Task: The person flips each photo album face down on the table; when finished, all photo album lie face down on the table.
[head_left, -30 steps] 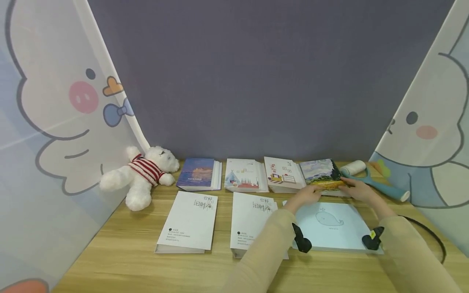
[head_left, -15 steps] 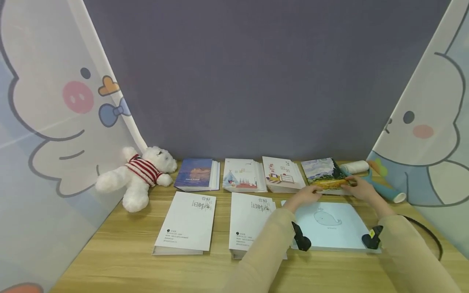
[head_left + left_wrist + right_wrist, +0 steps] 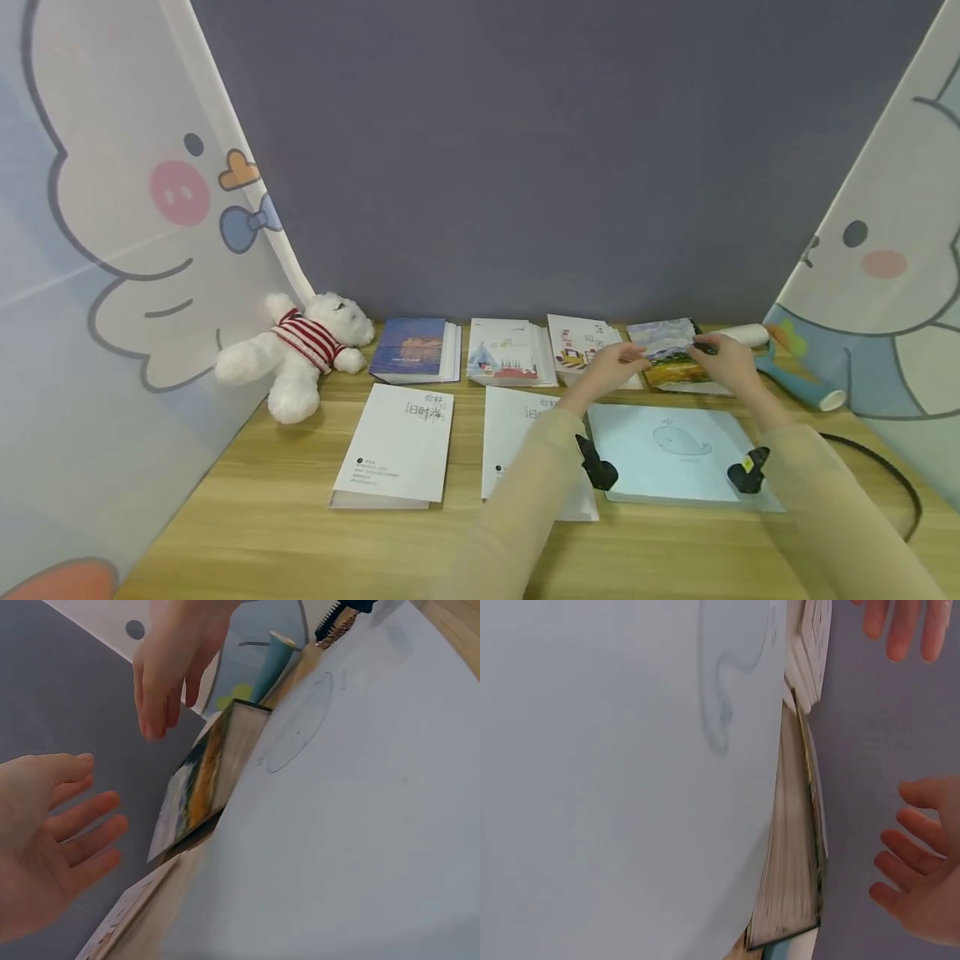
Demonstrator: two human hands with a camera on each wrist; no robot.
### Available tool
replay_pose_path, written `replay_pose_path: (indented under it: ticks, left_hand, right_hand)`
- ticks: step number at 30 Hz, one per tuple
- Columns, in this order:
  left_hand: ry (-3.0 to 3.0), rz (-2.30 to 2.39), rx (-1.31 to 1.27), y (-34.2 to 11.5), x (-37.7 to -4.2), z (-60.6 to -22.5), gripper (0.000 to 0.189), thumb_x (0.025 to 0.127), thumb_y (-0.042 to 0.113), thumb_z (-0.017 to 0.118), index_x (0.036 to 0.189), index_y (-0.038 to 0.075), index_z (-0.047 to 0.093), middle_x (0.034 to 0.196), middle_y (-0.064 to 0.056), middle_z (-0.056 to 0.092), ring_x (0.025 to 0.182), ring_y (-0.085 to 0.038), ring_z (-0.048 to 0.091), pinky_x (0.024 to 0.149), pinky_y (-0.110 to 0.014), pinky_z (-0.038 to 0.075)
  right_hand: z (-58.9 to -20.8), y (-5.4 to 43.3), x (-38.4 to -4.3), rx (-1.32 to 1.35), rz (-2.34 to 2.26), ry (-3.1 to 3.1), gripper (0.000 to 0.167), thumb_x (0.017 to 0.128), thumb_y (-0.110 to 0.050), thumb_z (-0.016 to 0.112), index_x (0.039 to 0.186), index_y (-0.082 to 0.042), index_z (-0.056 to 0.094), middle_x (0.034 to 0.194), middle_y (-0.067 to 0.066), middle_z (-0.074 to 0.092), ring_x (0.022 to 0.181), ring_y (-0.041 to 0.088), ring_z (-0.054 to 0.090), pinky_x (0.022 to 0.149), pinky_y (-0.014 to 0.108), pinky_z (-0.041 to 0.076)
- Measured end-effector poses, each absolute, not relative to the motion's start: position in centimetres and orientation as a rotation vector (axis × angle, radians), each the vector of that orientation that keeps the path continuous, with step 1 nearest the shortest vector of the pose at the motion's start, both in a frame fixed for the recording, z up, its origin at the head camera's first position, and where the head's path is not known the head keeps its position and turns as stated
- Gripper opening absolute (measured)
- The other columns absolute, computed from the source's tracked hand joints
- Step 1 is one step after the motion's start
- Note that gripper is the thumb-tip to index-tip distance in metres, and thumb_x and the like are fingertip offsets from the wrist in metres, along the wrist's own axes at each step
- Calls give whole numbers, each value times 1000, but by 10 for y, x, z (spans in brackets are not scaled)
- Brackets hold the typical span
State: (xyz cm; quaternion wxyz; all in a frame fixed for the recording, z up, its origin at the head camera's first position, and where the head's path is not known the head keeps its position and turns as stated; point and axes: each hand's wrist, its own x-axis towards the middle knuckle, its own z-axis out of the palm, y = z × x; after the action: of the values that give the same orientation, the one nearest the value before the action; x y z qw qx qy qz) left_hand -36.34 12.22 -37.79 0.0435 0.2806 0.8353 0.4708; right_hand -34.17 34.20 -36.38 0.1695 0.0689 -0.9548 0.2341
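Observation:
My left hand hovers over the near left side of a thick photo album whose cover bears a landscape painting. On the other side, my right hand hangs above the album's right edge. Both wrist views show space between the hands and the album, and neither hand holds anything. Loosely spread fingers show on the left hand in the left wrist view and on the right hand in the right wrist view. Below the wrists lies a pale blue album with a whale drawing.
Left of the painting album stand two white illustrated albums and a blue one. Two white albums lie in front. A lint roller is at right, a teddy bear at left. A black cable curves at right.
Both hands have let go of the painting album's near edge and risen above it. The album stays at the back of the table; the head view has shifted slightly.

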Motion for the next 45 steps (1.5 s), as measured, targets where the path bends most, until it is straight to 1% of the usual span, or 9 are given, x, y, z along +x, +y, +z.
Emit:
replay_pose_path:
  ticks: [2,5,9,12,27,35,38,41,45]
  left_hand:
    - [2572,1462,845,118,-365,-373,35,96,30,55,128,19,58,121,1,63,107,-11,60,83,-20,50]
    - [2602,1487,810,110,-367,-368,35,95,28,57,128,17,58,120,0,64,106,-13,61,81,-20,50]
    - [2656,1499,761,97,-370,-365,36,94,26,59,128,15,58,119,-3,65,107,-15,62,82,-20,51]
    - [2703,1500,737,87,-373,-365,36,94,24,58,129,14,57,119,-4,65,110,-17,60,85,-23,50]
    - [2742,1414,552,49,-377,-381,45,94,23,57,134,4,50,140,-13,47,127,-30,46,103,-40,42]
    - [2741,1359,420,41,-372,-387,60,94,28,57,143,2,35,142,-19,43,130,-33,43,105,-43,40]
    - [2747,1360,414,39,-372,-388,53,94,24,58,138,1,41,134,-18,51,123,-31,50,99,-41,45]
    - [2772,1280,422,37,-372,-389,36,94,21,58,124,1,55,113,-15,63,98,-25,62,81,-33,51]
    - [2773,1154,416,34,-373,-388,23,94,23,57,99,1,62,79,-6,59,63,-15,51,56,-25,41]
  right_hand:
    - [-364,335,-345,224,686,-2693,42,95,-21,53,123,11,54,103,35,59,65,40,53,60,44,43]
    - [-363,324,-352,262,753,-2703,46,96,-24,54,126,10,51,106,32,59,70,41,56,66,48,47]
    - [-363,307,-359,332,768,-2734,50,95,-28,55,128,9,50,128,33,50,109,50,51,88,61,43]
    - [-364,294,-363,380,751,-2757,51,94,-26,57,129,10,49,130,33,49,115,50,48,92,61,42]
    - [-382,259,-375,507,738,-2942,59,91,-34,61,132,6,48,132,33,46,117,51,46,92,60,43]
    - [-386,257,-370,460,785,-3077,68,89,-41,62,134,7,45,135,33,43,119,53,43,93,60,42]
    - [-387,255,-370,468,788,-3097,71,87,-43,63,135,8,44,135,34,42,119,53,43,93,60,42]
    - [-388,254,-371,456,808,-3112,75,86,-44,64,136,7,42,137,35,40,122,52,40,95,60,41]
    - [-387,254,-372,408,854,-3126,80,85,-46,65,138,8,38,139,35,36,125,53,35,97,63,37]
